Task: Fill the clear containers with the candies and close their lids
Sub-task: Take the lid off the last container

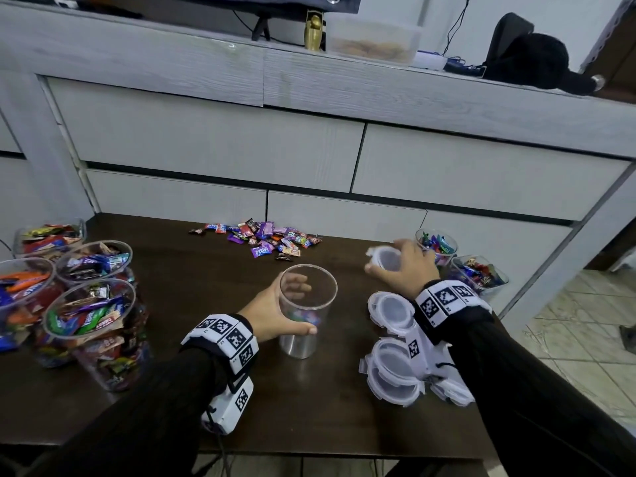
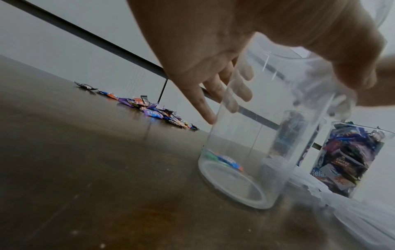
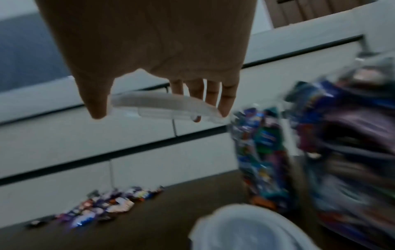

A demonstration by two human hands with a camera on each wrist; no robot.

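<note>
A tall clear container [image 1: 306, 311] stands mid-table with only a few candies at its bottom [image 2: 226, 159]. My left hand [image 1: 275, 311] wraps round its wall, thumb in front, fingers behind. My right hand [image 1: 402, 263] holds a clear round lid [image 1: 387, 258] above the table, pinched between thumb and fingers [image 3: 224, 103]; the lid [image 3: 162, 105] is blurred in the right wrist view. A heap of loose wrapped candies [image 1: 265, 237] lies at the table's far edge.
Several candy-filled open containers [image 1: 86, 304] crowd the left side. Two more filled ones [image 1: 437, 244] [image 1: 478, 271] stand at the right. Spare lids [image 1: 390, 309] [image 1: 392, 370] lie near my right wrist. Grey drawers [image 1: 309, 149] rise behind the dark table [image 1: 192, 297].
</note>
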